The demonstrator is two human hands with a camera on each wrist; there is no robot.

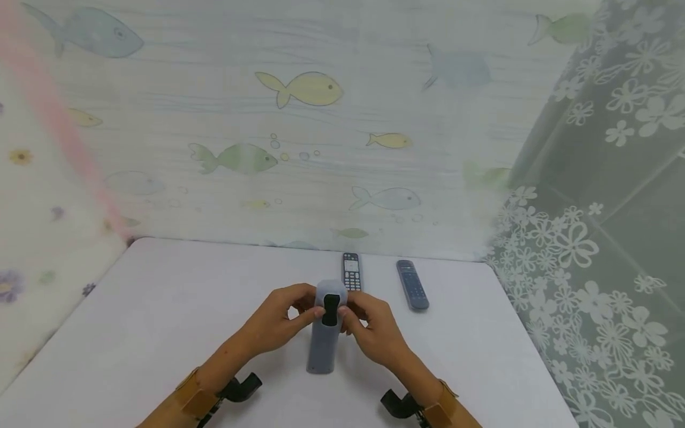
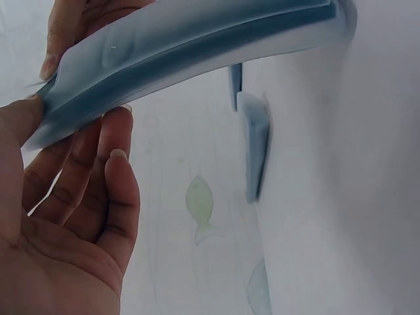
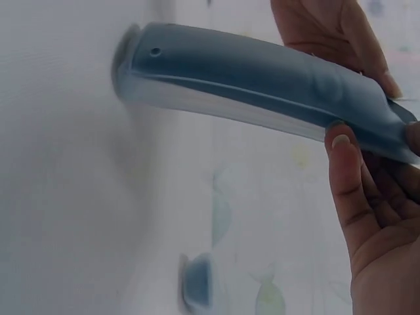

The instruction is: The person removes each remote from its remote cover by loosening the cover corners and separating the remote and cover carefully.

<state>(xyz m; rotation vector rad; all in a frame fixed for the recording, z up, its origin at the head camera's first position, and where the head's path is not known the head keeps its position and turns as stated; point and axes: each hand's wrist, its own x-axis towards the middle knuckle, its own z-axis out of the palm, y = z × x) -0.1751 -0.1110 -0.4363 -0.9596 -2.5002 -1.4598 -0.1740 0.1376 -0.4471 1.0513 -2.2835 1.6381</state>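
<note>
A remote control [image 1: 322,351] in a pale, see-through cover stands tilted over the white table in the head view, its lower end at the tabletop. A dark patch [image 1: 331,310] shows near its upper end, on the side facing me. My left hand [image 1: 275,321] pinches the cover at the left of this patch, and my right hand [image 1: 377,330] pinches it at the right. Both wrist views show the covered remote [image 2: 197,39] [image 3: 262,79] lengthwise, with thumbs and fingers at one end. What lies under the dark patch I cannot tell.
Behind my hands lies a dark remote with light buttons [image 1: 351,272], partly hidden. Another dark remote [image 1: 412,285] lies to its right. The white table [image 1: 160,315] meets a fish-patterned curtain [image 1: 299,178] at the back and a flower-patterned one [image 1: 599,309] on the right.
</note>
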